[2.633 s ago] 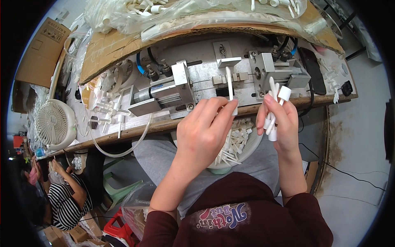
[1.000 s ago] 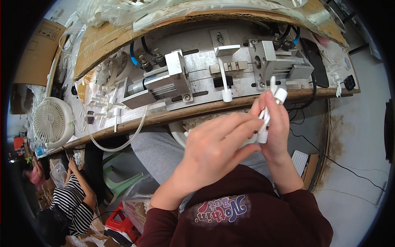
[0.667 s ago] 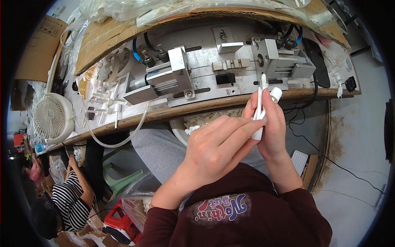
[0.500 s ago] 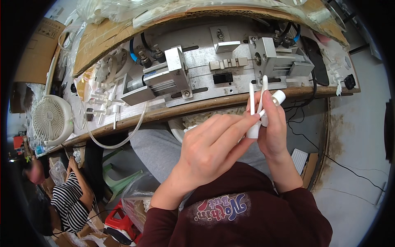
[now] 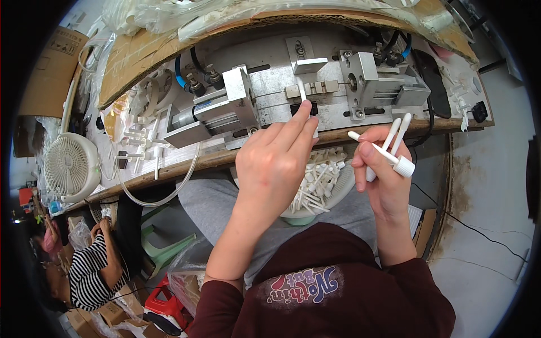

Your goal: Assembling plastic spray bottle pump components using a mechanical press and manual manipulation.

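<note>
My left hand (image 5: 273,166) is over the front edge of the metal jig, its fingers closed on a slim white plastic rod (image 5: 302,90). The rod's far end lies at the small slotted metal block (image 5: 327,87); my fingers hide most of its near end. Off to the right, my right hand (image 5: 386,177) holds several similar white rods with wide caps, fanned out between the fingers. One ribbed white cap (image 5: 404,167) shows beside the palm. Below the bench edge, a white basket (image 5: 345,191) of loose white rods sits at my lap, partly behind my left hand.
Metal cylinder clamps (image 5: 239,93) stand left and right of the slotted block. A clear hose (image 5: 189,177) loops off the bench near a white fan (image 5: 71,166). Cardboard (image 5: 141,53) overhangs the back. A phone (image 5: 431,84) lies at right. Another person in stripes (image 5: 98,276) sits at lower left.
My hands have parted. The left has moved forward to the jig with one rod; the right has shifted right with several rods, uncovering the basket.
</note>
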Tool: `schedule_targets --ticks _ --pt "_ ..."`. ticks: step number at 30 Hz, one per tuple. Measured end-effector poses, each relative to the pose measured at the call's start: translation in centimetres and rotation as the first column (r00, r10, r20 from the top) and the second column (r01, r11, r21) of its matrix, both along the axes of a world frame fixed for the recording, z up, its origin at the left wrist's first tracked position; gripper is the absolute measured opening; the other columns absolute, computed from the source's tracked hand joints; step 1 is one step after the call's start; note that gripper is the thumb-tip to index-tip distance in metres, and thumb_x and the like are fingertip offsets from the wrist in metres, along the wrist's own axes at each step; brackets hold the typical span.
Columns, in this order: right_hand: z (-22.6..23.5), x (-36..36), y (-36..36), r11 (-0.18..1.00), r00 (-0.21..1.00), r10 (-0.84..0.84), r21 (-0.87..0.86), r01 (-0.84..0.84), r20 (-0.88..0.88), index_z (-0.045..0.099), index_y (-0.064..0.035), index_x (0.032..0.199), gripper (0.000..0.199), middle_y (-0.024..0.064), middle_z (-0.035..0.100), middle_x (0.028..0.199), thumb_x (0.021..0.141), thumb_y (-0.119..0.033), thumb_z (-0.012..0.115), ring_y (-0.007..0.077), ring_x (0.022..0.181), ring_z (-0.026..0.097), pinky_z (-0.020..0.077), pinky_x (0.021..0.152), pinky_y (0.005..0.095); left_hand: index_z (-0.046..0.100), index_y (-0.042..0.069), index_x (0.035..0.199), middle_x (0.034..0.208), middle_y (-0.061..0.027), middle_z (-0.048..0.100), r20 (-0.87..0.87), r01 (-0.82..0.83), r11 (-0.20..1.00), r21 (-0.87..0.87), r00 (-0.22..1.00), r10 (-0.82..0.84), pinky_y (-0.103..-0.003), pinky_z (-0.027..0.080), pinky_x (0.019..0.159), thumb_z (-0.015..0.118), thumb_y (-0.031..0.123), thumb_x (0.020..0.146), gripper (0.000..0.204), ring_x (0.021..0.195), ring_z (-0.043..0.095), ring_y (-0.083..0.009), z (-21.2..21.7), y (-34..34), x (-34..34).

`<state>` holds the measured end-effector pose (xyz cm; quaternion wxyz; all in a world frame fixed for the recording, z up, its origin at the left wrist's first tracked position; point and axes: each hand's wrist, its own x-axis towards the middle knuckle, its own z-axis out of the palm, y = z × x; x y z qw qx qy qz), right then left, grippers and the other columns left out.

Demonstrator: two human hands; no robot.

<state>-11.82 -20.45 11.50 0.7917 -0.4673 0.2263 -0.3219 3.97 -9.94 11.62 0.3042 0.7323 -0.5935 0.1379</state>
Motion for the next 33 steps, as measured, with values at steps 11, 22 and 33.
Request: schedule_targets --ticks 11,22,33 --pt "1.0 0.1 0.2 0.923 0.979 -0.066 -0.386 -0.014 -0.193 0.063 0.005 0.116 0.021 0.0162 0.074 0.1 0.097 -0.004 0.06 0.0052 0.057 0.059 0.0456 0.049 0.018 0.073 0.009 0.099 0.116 -0.0028 0.072 -0.045 -0.027 0.993 0.117 0.998 0.033 -0.031 0.051 0.059 0.077 0.015 0.077 0.023 0.062 0.065 -0.022 1.3 -0.6 0.5" --pt "-0.7 0.1 -0.9 0.214 0.899 -0.437 -0.969 0.125 0.02 0.072 0.0021 0.111 0.035 0.0136 0.073 0.087 0.076 -0.001 0.074 0.0205 0.073 0.071 0.0541 0.065 0.0273 0.074 0.005 0.105 0.101 -0.0089 0.074 -0.424 0.163 0.986 -0.017 0.892 -0.155 -0.027 0.054 0.06 0.085 0.013 0.071 0.037 0.069 0.069 -0.0162 2.1 0.7 -0.5" --pt "-1.3 1.0 0.7 0.435 0.895 -0.443 -0.886 0.159 -0.057 0.068 0.0034 0.111 0.03 0.0092 0.072 0.091 0.082 0.0 0.072 0.0162 0.064 0.065 0.0508 0.059 0.0259 0.073 0.001 0.103 0.102 -0.011 0.07 -0.463 0.064 0.982 -0.178 0.875 -0.141 -0.028 0.058 0.067 0.084 0.0 0.071 0.034 0.08 0.068 -0.0166 2.4 1.8 -2.0"
